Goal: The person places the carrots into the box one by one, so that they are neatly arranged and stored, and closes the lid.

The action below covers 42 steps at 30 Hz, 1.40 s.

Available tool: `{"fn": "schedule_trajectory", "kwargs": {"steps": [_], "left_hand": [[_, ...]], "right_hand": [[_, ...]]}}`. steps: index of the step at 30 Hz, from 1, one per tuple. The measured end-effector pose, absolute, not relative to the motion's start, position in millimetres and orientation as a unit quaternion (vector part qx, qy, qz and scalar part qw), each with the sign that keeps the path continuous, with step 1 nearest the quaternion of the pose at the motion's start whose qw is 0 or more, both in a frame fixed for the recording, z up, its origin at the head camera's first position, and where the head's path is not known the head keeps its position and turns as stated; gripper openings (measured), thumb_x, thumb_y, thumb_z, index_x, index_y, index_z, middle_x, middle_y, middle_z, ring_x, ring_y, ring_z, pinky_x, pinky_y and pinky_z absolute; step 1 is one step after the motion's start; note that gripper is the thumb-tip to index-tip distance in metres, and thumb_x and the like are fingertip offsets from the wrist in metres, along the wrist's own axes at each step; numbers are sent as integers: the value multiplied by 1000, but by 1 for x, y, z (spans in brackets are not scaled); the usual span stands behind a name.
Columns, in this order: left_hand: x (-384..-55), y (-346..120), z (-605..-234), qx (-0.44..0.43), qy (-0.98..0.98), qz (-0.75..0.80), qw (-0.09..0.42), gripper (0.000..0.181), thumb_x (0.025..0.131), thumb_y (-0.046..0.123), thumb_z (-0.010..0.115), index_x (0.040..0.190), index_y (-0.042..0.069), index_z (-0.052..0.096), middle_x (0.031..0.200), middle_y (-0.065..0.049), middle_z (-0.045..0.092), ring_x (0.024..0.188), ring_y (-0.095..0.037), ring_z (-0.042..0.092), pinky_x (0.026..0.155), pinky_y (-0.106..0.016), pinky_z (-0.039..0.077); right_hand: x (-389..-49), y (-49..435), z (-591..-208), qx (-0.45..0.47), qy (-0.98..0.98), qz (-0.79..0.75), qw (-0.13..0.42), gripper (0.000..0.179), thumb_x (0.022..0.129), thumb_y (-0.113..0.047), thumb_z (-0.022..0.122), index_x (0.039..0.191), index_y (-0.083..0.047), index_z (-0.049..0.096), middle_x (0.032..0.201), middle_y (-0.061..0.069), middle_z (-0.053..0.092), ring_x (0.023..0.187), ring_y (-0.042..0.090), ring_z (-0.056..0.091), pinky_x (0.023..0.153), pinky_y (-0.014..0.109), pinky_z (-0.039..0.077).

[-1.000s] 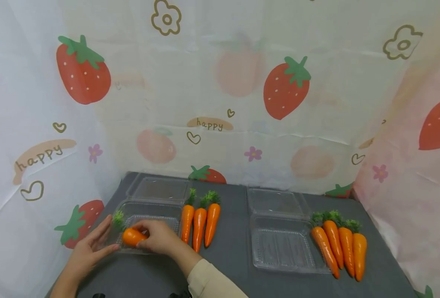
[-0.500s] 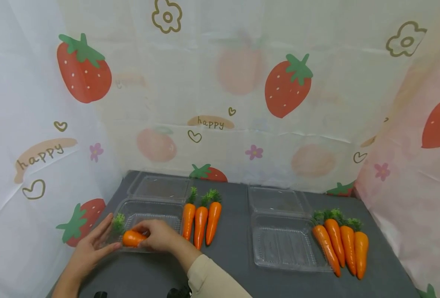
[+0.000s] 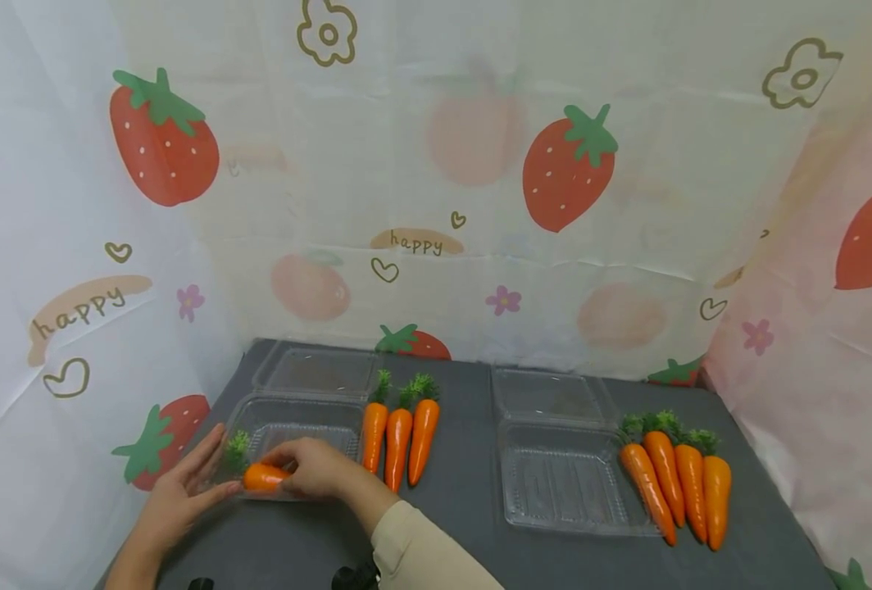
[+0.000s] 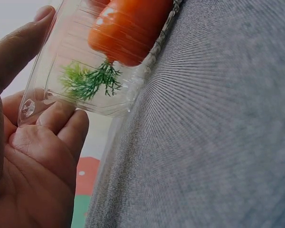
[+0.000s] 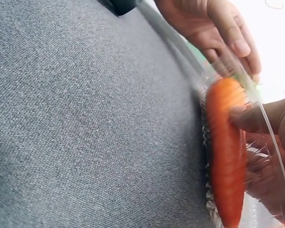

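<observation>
An orange carrot [image 3: 262, 478] with a green leafy top [image 3: 237, 449] lies crosswise along the near side of the left clear plastic container [image 3: 299, 400]. My right hand [image 3: 321, 469] reaches in from the right and grips its body; in the right wrist view the thumb [image 5: 244, 118] presses on the carrot [image 5: 225, 152] behind the clear wall. At the container's near left corner, my left hand [image 3: 174, 501] steadies the outside with extended fingers and thumb. Seen from the left wrist, the leafy top [image 4: 92, 80] shows through the plastic beside those fingers.
Three carrots [image 3: 397, 442] lie just right of the left container. Farther right stands a second open container [image 3: 561, 483], with several carrots [image 3: 675, 483] beside and partly over its right edge. Both lids [image 3: 318, 371] lie folded back towards the strawberry-printed curtain [image 3: 473, 262].
The carrot in my right hand has sunk slightly lower into the left container. Both hands stay at nearly the same place, and the other carrots have not moved.
</observation>
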State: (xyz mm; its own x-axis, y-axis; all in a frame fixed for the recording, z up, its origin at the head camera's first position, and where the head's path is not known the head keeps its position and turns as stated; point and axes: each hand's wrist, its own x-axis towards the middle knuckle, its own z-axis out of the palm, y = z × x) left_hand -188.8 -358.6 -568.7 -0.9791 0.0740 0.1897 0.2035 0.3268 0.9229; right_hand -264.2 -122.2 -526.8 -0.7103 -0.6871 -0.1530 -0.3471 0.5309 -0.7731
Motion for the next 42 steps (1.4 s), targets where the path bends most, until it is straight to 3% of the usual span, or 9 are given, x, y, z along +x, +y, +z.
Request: {"fn": "schedule_trajectory", "kwargs": {"steps": [7, 16, 24, 32, 42], "left_hand": [[-188, -358, -569, -91, -798, -593, 54, 84, 94, 4, 73, 163, 5, 24, 169, -8, 22, 131, 22, 39, 95, -6, 47], [-185, -356, -567, -88, -803, -586, 59, 84, 94, 2, 73, 163, 7, 25, 167, 5, 28, 130, 22, 40, 95, -5, 46], [-186, -357, -567, -84, -812, -574, 58, 85, 94, 4, 74, 163, 9, 25, 168, 2, 26, 130, 23, 38, 93, -5, 47], [-188, -357, -571, -84, -811, -576, 55, 86, 94, 5, 74, 164, 9, 24, 170, 1, 21, 131, 24, 36, 93, -5, 47], [-188, -354, -569, -84, -811, -575, 68, 86, 92, 3, 76, 162, 6, 27, 167, 4, 28, 131, 23, 38, 93, -4, 46]], "right_hand": [[-262, -120, -518, -306, 862, -349, 205, 40, 91, -11, 76, 128, -25, 72, 116, -15, 72, 94, -3, 64, 80, 17, 52], [-257, -106, -510, -342, 867, -333, 143, 37, 94, -16, 73, 130, -24, 71, 126, -17, 69, 107, -1, 64, 85, 14, 51], [-246, -83, -502, -352, 857, -368, 77, 36, 97, -17, 72, 133, -23, 69, 129, -17, 67, 113, 4, 65, 88, 14, 51], [-234, -66, -504, -339, 840, -421, 48, 33, 99, -17, 70, 131, -24, 70, 127, -14, 69, 112, 4, 62, 89, 17, 52], [-218, -51, -502, -320, 823, -468, 15, 33, 97, -17, 73, 129, -24, 70, 125, -14, 68, 111, 2, 63, 88, 20, 55]]}}
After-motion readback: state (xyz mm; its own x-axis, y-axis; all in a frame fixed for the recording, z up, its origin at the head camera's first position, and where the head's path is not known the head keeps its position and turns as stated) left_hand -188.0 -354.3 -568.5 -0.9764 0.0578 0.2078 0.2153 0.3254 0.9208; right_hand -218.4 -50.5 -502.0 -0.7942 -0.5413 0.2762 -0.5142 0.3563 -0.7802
